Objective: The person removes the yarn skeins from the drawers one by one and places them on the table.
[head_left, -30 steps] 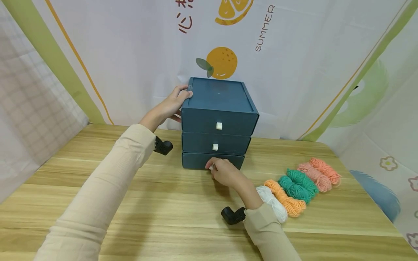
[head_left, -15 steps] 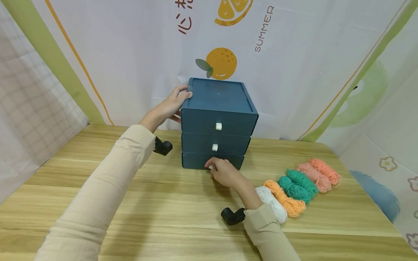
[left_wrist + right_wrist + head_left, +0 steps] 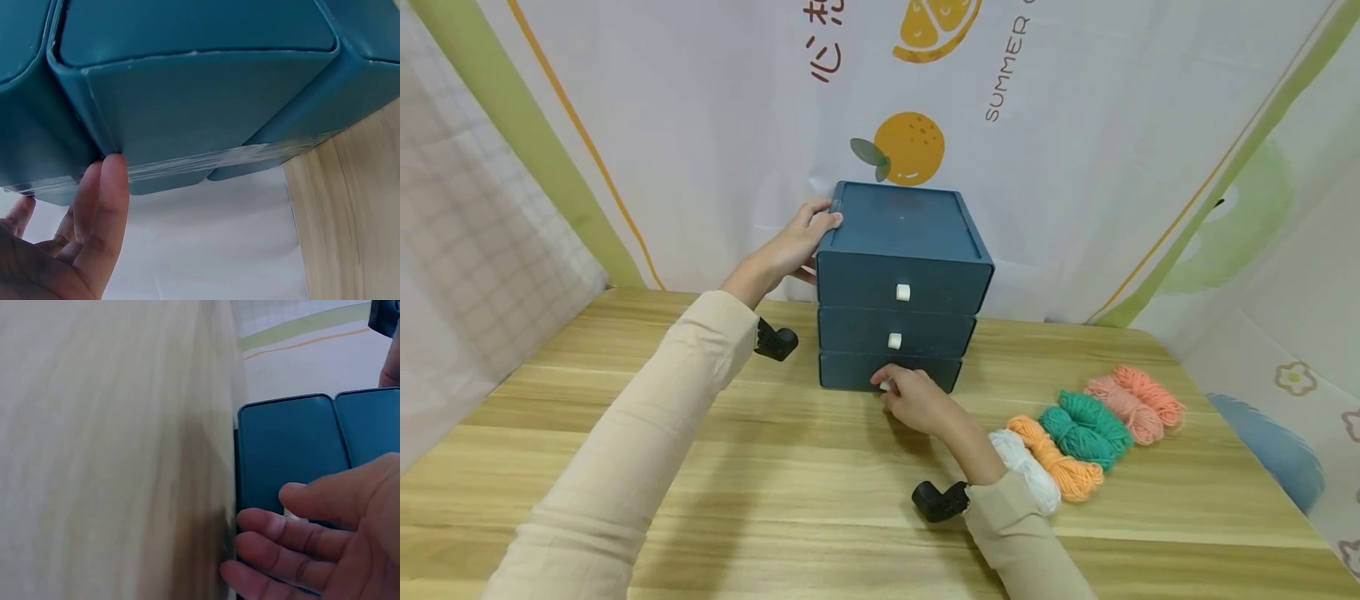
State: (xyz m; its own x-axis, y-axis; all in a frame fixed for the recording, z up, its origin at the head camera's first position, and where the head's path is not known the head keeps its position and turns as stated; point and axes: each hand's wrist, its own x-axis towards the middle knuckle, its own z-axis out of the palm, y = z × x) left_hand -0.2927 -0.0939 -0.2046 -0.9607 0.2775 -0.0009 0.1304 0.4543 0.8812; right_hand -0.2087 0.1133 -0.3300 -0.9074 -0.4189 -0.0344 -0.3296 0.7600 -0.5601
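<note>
A dark blue cabinet (image 3: pixel 902 221) with three stacked drawers stands upright on the table, all its drawers pushed in. My left hand (image 3: pixel 790 240) rests at the cabinet's upper left edge, thumb on the top; in the left wrist view its fairly straight fingers (image 3: pixel 112 194) touch the side, near a strip of clear tape (image 3: pixel 187 165). At the front of the bottom drawer (image 3: pixel 848 371), my right hand (image 3: pixel 919 402) pinches a small white knob (image 3: pixel 290 514) between thumb and index finger. The hand covers most of that knob. White knobs on the top drawer (image 3: pixel 865 283) and middle drawer (image 3: pixel 857 329) are in plain sight.
On the table's right lie skeins of yarn in a slanting row: white (image 3: pixel 1026 471), orange (image 3: pixel 1060 458), green (image 3: pixel 1086 429) and pink (image 3: pixel 1127 408). The white skein is close to my right forearm. A printed curtain (image 3: pixel 715 125) hangs behind the cabinet.
</note>
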